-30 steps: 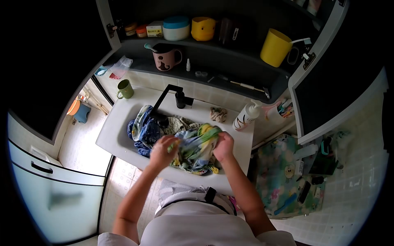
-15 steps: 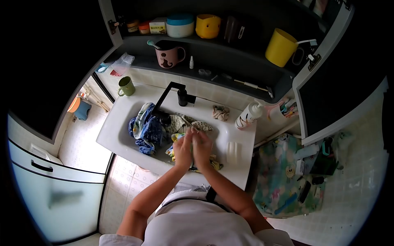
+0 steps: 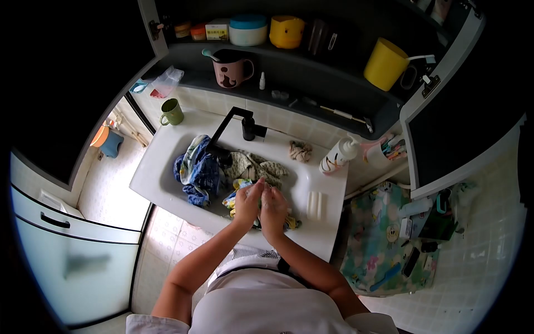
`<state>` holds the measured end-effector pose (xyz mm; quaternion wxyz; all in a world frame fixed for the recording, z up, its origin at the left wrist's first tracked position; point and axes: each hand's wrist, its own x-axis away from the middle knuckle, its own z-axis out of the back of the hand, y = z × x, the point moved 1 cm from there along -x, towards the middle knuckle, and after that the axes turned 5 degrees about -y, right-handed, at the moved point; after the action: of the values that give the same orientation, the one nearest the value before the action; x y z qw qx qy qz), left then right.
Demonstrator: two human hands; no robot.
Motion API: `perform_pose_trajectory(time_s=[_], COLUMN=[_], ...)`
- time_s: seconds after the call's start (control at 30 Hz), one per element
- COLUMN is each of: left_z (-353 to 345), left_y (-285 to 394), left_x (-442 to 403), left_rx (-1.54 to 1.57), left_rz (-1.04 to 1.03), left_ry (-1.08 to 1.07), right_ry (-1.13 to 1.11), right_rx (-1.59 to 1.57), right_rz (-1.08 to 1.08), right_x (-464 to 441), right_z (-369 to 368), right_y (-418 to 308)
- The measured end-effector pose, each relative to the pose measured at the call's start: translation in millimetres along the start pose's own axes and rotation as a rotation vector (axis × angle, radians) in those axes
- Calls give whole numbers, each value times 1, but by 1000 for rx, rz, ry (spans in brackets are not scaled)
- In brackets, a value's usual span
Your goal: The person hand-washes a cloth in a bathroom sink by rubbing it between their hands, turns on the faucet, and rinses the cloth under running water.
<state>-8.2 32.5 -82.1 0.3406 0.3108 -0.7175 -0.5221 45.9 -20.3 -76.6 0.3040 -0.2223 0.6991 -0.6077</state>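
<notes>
Over the front of the white sink [image 3: 151,177], my left hand [image 3: 246,207] and my right hand [image 3: 273,210] are pressed close together, fingers curled. A yellow, white and blue patterned cloth [image 3: 230,201] is gripped between them and shows on both sides of the hands; its gripped part is mostly hidden. Whitish suds appear to coat my fingers. Behind the hands lies a beige patterned cloth [image 3: 253,167]. A bunched blue and white cloth [image 3: 200,175] rests in the left of the basin, partly under the black faucet [image 3: 231,125].
A white soap bar or ridged soap rest [image 3: 315,206], a pump bottle [image 3: 339,155] and a crumpled small cloth [image 3: 300,151] are on the right rim. A green mug [image 3: 172,112] stands back left. Open cabinet shelves [image 3: 328,106] with cups overhang the back.
My two hands have shifted slightly down toward me, still together, and their fingers are more curled. The view has tilted a little; the other cloths stay in place.
</notes>
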Motion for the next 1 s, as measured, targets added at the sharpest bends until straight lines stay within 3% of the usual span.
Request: perform_pose_trajectory(time_s=[0.1,0.23,0.3,0.37,0.4,0.47,0.53,0.63,0.67,0.8,0.9,1.0], left_z=[-7,8,25,22,27,17,17,11,5,4,-1,7], left_y=[-1,16,23,53,53,80,89,112,123,138,173,193], left_x=[1,6,0,5,2,12,12,11,10,-7,-2,-4], left_rx=[127,215,150,372,435,516,592,735,738,835,929,930], left_rz=[-89,123,122,103,91,119,158,142,92,-29,-91,-194], left_ry=[79,-30,19,45,36,54,39,-56,53,-233,-273,-398], right_ry=[-112,-248,-519,-713,-712,-723,-800,-787,-805,-890,-801,-488], right_rx=[12,6,49,93,344,461,532,536,601,639,1012,261], right_rz=[-63,30,-27,13,97,-47,-258,-204,-218,-311,-331,-492], right_x=[-15,-27,-18,0,2,2,-4,-5,-2,5,-2,-4], right_z=[6,20,28,29,30,37,44,53,55,57,79,99], right_y=[-6,27,50,48,70,121,118,146,156,182,205,205])
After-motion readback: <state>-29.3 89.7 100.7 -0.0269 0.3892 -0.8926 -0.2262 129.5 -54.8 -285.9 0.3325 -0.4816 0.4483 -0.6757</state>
